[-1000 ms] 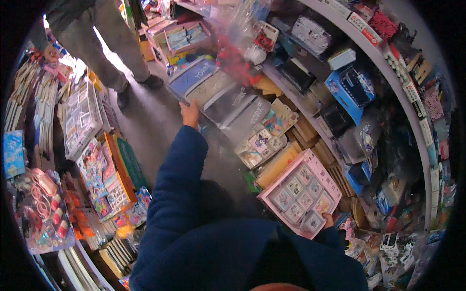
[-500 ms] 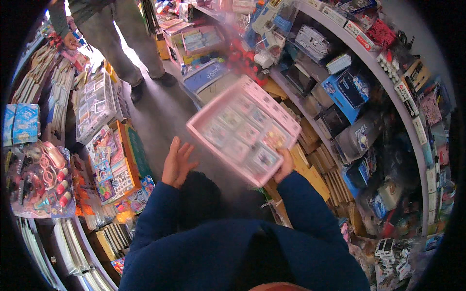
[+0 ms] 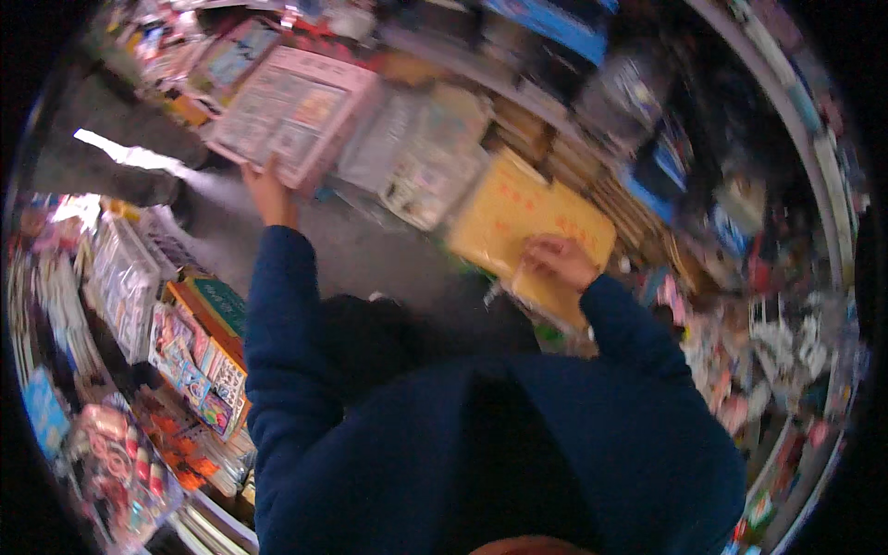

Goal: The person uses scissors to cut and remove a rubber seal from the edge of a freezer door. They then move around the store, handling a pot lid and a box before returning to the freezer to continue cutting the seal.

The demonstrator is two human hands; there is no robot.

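A pink shallow tray [image 3: 359, 104] with small flat packets inside lies at the far left, over the goods beside the aisle. My left hand [image 3: 268, 192] is closed on its near edge, fingers against the rim. Farther right and nearer, my right hand [image 3: 561, 261] is over a yellow padded envelope [image 3: 518, 199] with red print. Its fingers are bent and smeared by motion, so whether they pinch the envelope does not show. Between the tray and the envelope lie clear plastic bags [image 3: 430, 176] with pale contents.
Along the right runs a curved shelf edge [image 3: 772, 79] above packed goods. On the left stand a clear plastic case [image 3: 125, 277], a box of colourful sticker sheets [image 3: 199, 356] and a pack of pink toys [image 3: 116, 453]. Grey floor [image 3: 356, 250] shows between them. Another person's legs [image 3: 139, 176] are at far left.
The pink tray has moved left and away, from my right hand to the goods at the far left. My left hand has taken its edge; my right hand has let go and moved over the yellow envelope.
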